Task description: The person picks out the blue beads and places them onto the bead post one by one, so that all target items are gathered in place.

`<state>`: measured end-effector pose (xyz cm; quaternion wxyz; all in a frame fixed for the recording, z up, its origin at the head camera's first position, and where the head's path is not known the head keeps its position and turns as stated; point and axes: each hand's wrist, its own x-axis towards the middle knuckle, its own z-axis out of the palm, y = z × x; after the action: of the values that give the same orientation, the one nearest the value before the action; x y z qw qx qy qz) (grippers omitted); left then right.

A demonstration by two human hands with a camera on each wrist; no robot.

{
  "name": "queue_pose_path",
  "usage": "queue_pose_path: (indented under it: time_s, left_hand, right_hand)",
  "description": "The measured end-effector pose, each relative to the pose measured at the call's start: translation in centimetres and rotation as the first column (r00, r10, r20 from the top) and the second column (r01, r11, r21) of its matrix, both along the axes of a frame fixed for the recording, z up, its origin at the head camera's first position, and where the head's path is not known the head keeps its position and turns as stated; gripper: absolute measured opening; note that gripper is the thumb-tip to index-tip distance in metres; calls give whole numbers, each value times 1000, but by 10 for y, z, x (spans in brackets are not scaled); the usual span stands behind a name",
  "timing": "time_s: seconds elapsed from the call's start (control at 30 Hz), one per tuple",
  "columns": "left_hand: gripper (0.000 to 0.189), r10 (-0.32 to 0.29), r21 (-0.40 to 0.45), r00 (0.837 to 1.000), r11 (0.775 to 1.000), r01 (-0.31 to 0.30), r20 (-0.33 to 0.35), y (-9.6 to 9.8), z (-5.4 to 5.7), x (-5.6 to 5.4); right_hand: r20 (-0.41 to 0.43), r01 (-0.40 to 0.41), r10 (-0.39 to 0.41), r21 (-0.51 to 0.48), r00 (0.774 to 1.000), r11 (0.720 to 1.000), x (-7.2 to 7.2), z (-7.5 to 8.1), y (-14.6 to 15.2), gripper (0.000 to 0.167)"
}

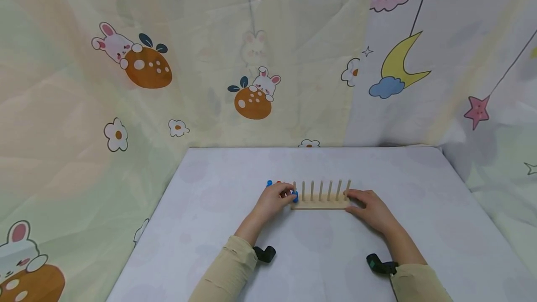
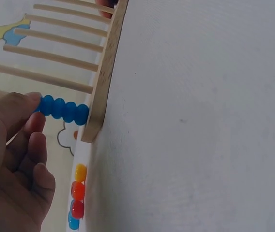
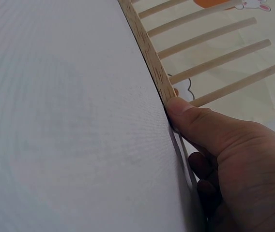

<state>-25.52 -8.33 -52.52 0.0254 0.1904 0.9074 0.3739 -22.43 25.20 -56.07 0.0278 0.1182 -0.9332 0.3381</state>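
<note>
A wooden pegboard (image 1: 320,205) with a row of several upright pegs (image 1: 321,191) stands on the table. Several blue beads (image 2: 62,109) are stacked on its leftmost peg, reaching down to the base. My left hand (image 1: 271,200) pinches the outermost blue bead of that stack between thumb and forefinger; the other fingers are loosely bent. At the opposite end, my right hand (image 1: 373,209) grips the base, its thumb (image 3: 181,107) on the front edge. The other visible pegs carry no beads. My left hand partly hides the stack in the head view.
Left of the pegboard lie loose beads: a yellow bead (image 2: 81,172), an orange-red bead (image 2: 78,191), a red bead (image 2: 77,209) and a blue bead (image 2: 73,221). The white table (image 1: 319,260) meets a printed cloth (image 1: 201,106) behind.
</note>
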Motion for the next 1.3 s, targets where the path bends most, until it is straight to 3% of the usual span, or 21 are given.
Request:
queue_pose_path:
  time_s: [0.27, 0.57, 0.8, 0.9, 1.3]
  left_hand:
    - [32, 16, 20, 1000, 1000, -16, 5, -4, 1, 3]
    - [27, 97, 55, 993, 994, -93, -64, -21, 6, 1]
    - [31, 205, 51, 978, 977, -207, 32, -46, 4, -10]
    - [31, 232, 29, 972, 972, -234, 41, -56, 2, -15]
    - [27, 261, -76, 960, 964, -254, 102, -70, -11, -24]
  right_hand:
    - [-3, 6, -6, 2, 1000, 1000, -1, 0, -1, 50]
    - [-10, 6, -6, 9, 1000, 1000, -1, -2, -1, 50]
    - [-5, 7, -7, 18, 1000, 1000, -1, -1, -1, 51]
    - [-7, 6, -6, 18, 1000, 1000, -1, -1, -1, 51]
    - [-1, 7, -7, 31, 1000, 999, -3, -4, 0, 53]
